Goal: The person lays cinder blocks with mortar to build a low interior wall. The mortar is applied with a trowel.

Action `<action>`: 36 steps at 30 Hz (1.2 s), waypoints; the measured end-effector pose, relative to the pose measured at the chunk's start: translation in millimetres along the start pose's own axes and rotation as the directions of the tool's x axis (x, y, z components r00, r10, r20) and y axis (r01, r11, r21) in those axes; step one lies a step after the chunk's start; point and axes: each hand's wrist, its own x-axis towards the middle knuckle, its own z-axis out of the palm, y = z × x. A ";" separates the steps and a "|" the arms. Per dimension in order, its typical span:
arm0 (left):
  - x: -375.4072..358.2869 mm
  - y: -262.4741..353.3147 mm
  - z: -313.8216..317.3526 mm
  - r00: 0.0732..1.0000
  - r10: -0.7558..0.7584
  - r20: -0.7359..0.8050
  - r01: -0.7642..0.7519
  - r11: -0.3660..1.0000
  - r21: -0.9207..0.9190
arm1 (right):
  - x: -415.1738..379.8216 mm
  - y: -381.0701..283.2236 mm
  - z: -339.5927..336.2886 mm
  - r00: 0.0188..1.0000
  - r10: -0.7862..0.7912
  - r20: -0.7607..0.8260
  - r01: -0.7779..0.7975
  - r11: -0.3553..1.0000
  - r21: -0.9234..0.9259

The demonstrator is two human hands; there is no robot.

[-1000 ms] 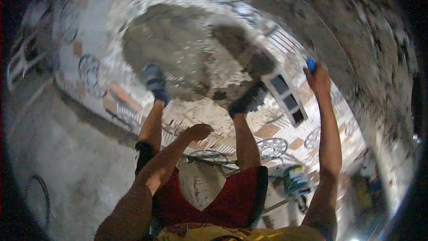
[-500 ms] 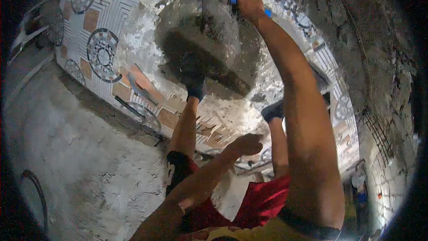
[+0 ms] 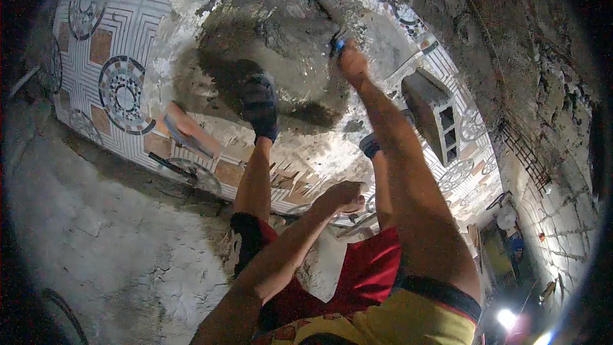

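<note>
My right hand (image 3: 352,64) is wrapped around the blue handle (image 3: 339,44) of a trowel. Its dark blade reaches up and left over a heap of wet grey mortar (image 3: 281,38) on the floor, though blur hides the blade's outline. My left hand (image 3: 345,198) is closed in a loose fist in front of my red shorts, and nothing shows in it. One foot in a dark sock (image 3: 259,105) stands at the near edge of the mortar. My other foot (image 3: 370,145) is further right.
Patterned tiles (image 3: 131,6) surround the mortar. A flat board-like tool (image 3: 191,131) lies on the left, near a dark bar (image 3: 171,166). On the right stands a hollow concrete block (image 3: 431,115) near the rough wall (image 3: 485,45). A bright lamp (image 3: 506,318) shines lower right.
My right hand has come down and nearer with the trowel, whose blade has swung to point upward. The view has shifted, bringing the concrete block and lamp into sight. My left hand stays closed.
</note>
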 end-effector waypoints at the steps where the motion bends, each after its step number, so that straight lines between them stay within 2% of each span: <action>1: 3.2 -7.0 2.4 1.000 0.018 0.023 -0.019 0.999 0.028 | -15.1 -8.9 19.7 0.999 0.028 0.030 -0.028 1.000 -0.001; 2: 0.8 -6.4 2.2 0.999 0.002 0.032 -0.003 0.999 0.041 | -25.2 -13.8 40.3 0.995 0.044 0.089 -0.036 0.995 -0.090; 4: -3.5 -5.9 2.0 0.998 -0.030 0.050 0.026 0.997 0.068 | -48.7 -13.0 48.5 0.996 0.007 0.085 -0.005 0.999 -0.034; 6: -8.0 -0.8 -1.5 0.994 -0.061 0.094 0.054 0.995 0.083 | -77.5 -0.2 27.8 0.977 -0.206 0.055 0.199 0.973 0.119; 8: -12.0 8.9 -9.9 0.985 -0.104 0.140 0.090 0.991 0.102 | -102.9 23.0 21.5 0.992 -0.071 0.105 0.042 0.965 0.259; 10: -18.9 16.0 -15.6 0.986 -0.058 0.155 0.042 0.994 0.101 | -128.8 46.9 25.0 0.981 0.154 0.116 -0.191 0.867 0.461; 11: -9.6 -14.9 10.4 0.992 0.124 0.034 -0.126 0.989 0.073 | -129.3 57.3 38.5 0.981 0.154 0.121 -0.193 0.865 0.464; 13: -16.6 -6.8 4.1 0.996 0.055 0.066 -0.060 0.995 0.079 | -125.4 58.0 55.1 0.990 0.139 0.020 -0.128 0.841 0.525; 15: -13.1 -23.0 17.4 0.996 0.064 0.064 -0.067 0.997 0.043 | -93.0 17.6 67.0 0.991 0.032 0.127 -0.098 0.820 0.564; 16: -11.1 -32.0 24.8 0.996 0.069 0.063 -0.071 0.997 0.025 | -68.4 -9.3 77.5 0.983 0.046 0.175 -0.136 0.828 0.543; 17: -8.9 -33.8 26.8 0.990 0.010 0.138 -0.003 0.998 -0.056 | -50.7 -30.4 79.2 0.977 0.039 0.209 -0.150 0.825 0.545; 19: -14.7 -17.1 13.4 0.998 0.031 0.059 -0.033 0.999 0.030 | -26.4 -57.7 72.4 0.970 0.008 0.243 -0.149 0.810 0.567; 20: -18.2 -7.7 6.0 0.999 0.041 0.019 -0.042 0.996 0.074 | -20.3 -64.4 63.1 0.970 -0.015 0.243 -0.135 0.797 0.588; 21: -15.7 1.7 -5.3 0.988 -0.102 0.114 0.104 0.995 -0.010 | -14.7 -57.9 53.9 0.944 -0.109 0.313 -0.133 0.739 0.660; 22: -10.7 -5.2 0.4 0.989 -0.111 0.100 0.113 0.994 -0.013 | -13.6 -55.3 36.4 0.906 -0.204 0.370 -0.142 0.678 0.721; 23: -5.4 -12.7 6.2 0.989 -0.120 0.086 0.121 0.992 -0.016 | -13.6 -47.8 17.9 0.842 -0.249 0.479 -0.178 0.709 0.682; 24: 0.1 -20.4 11.9 0.989 -0.128 0.073 0.130 0.991 -0.020 | -14.0 -39.5 8.9 0.850 -0.245 0.467 -0.171 0.710 0.683; 26: 2.6 -24.0 13.5 0.995 -0.044 0.085 0.041 0.999 0.032 | -21.2 -13.2 -5.5 0.775 -0.385 0.501 -0.107 0.702 0.704; 27: 0.7 -15.6 6.6 0.993 0.009 0.117 -0.020 0.996 0.088 | -39.5 -8.1 -47.5 0.767 -0.394 0.507 -0.135 0.673 0.727; 29: 23.0 -46.7 17.2 0.984 -0.023 0.179 -0.005 0.988 0.156 | -61.4 20.5 -76.0 0.786 -0.405 0.468 -0.150 0.609 0.779; 30: 25.1 -60.4 23.7 0.997 0.024 0.071 -0.035 0.988 0.149 | -75.2 41.2 -92.2 0.809 -0.351 0.471 -0.224 0.558 0.799; 31: 25.7 -13.7 -0.2 0.967 -0.156 0.203 0.107 0.966 0.234 | -85.7 62.6 -109.0 0.834 -0.419 0.358 -0.094 0.531 0.842; 32: 28.2 -14.5 -3.7 0.942 -0.198 0.270 0.202 0.979 0.015 | -88.7 97.9 -105.0 0.811 -0.448 0.376 -0.001 0.641 0.768; 33: 36.7 -40.6 7.5 0.964 -0.147 0.223 0.147 0.989 0.019 | -99.5 130.5 -126.5 0.804 -0.501 0.320 0.099 0.643 0.760; 34: 44.9 -67.6 19.5 0.980 -0.095 0.175 0.092 0.995 0.029 | -115.2 152.8 -165.6 0.820 -0.459 0.343 0.056 0.660 0.749; 35: 48.3 -59.3 18.2 0.944 -0.211 0.254 0.229 0.973 -0.040 | -131.8 174.1 -206.3 0.834 -0.414 0.365 0.012 0.675 0.738; 36: 54.9 -57.0 19.8 0.942 -0.204 0.266 0.220 0.975 -0.031 | -145.9 191.2 -251.4 0.846 -0.268 0.461 -0.174 0.679 0.713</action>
